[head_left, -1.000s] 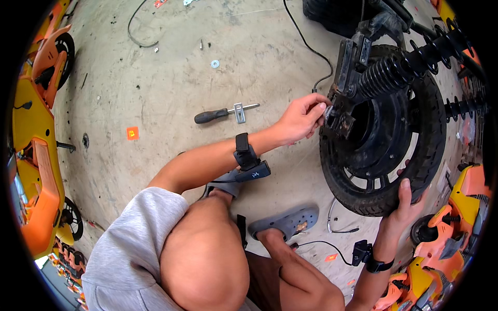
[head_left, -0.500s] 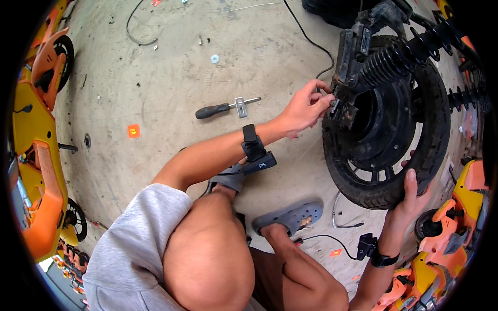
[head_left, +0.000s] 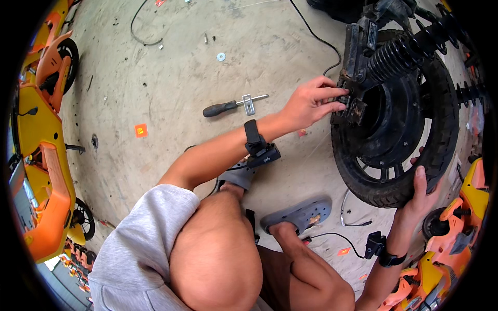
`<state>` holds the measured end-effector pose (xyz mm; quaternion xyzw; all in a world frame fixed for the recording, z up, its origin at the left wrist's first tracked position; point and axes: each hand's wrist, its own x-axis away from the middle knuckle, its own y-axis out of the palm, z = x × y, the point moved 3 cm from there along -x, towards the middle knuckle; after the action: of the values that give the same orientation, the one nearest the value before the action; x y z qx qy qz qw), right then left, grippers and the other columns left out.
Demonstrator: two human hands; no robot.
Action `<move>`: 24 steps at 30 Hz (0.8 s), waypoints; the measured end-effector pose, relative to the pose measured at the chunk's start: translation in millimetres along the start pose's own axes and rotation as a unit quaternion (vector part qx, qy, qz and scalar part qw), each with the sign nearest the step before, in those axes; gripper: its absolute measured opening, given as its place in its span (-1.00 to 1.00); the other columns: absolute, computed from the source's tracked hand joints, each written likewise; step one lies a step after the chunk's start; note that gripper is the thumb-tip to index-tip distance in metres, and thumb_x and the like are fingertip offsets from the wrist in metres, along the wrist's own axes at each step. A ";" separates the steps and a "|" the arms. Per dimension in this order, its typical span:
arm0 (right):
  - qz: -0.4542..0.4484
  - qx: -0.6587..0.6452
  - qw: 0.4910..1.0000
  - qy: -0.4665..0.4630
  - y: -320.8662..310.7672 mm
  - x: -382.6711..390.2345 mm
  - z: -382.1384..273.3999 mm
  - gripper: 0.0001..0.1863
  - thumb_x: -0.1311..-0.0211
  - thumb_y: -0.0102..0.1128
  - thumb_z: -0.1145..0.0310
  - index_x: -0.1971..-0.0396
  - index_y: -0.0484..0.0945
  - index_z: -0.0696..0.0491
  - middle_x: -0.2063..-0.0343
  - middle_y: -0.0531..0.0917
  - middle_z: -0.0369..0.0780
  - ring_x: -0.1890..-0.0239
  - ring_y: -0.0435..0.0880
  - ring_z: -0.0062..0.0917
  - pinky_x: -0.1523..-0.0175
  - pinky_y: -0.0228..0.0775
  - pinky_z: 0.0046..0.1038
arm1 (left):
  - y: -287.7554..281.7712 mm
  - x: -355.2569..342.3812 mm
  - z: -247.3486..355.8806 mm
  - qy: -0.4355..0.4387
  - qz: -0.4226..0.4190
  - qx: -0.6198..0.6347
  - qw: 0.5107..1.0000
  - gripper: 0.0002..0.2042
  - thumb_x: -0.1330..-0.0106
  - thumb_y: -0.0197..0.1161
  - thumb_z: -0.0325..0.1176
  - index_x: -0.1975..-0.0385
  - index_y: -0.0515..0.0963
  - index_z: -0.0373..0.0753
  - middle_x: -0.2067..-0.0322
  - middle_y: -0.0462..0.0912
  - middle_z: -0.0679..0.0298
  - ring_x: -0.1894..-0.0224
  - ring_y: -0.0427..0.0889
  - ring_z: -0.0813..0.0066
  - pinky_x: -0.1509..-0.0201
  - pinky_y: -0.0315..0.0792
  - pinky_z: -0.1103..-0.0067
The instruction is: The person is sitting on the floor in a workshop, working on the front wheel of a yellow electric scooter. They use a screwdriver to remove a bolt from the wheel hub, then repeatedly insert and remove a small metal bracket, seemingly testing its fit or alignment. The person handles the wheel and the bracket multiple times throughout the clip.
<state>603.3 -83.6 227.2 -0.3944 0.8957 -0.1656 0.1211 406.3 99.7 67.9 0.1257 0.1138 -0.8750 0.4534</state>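
Observation:
A black wheel (head_left: 383,199) with a thick treaded tyre stands upright at the right, mounted below a black coil-spring shock absorber (head_left: 390,63). My right hand (head_left: 418,195) grips the tyre at its near lower edge, thumb on the near side and the other fingers partly hidden behind it. At the wheel's left side, my left hand (head_left: 317,103) reaches to the dark metal bracket (head_left: 356,110) by the axle. Its thumb and fingers close around a small part there, which is mostly hidden by the fingertips.
Left of the wheel, a black-handled screwdriver (head_left: 220,109) lies on the concrete floor with a slotted metal plate (head_left: 248,104) over its shaft. Farther off are a washer (head_left: 221,57), a small bolt (head_left: 206,39) and a black cable (head_left: 316,36). Yellow-orange scooters (head_left: 44,122) line both sides.
The view has shifted slightly left, so everything sits a little farther right. My left fingers have straightened and re-set around the small part at the bracket. My right hand keeps its grip.

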 end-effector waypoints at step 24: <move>0.021 -0.022 0.999 0.009 3.2 0.1 -1.0 -0.44 -0.17 0.23 0.36 -0.17 0.37 0.22 -0.01 0.60 -0.04 0.06 0.61 -0.42 -0.16 0.38 -0.39 | -4.8 -8.4 16.1 0.230 -0.009 -0.186 0.955 -0.75 -0.08 0.41 -0.48 0.22 0.60 -0.30 0.31 0.58 0.19 0.39 0.63 0.21 0.39 0.53 0.43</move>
<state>600.8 -81.4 226.9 -0.3763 0.9084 -0.1464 0.1081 405.1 103.8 86.3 0.2358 0.3772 -0.7896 0.4226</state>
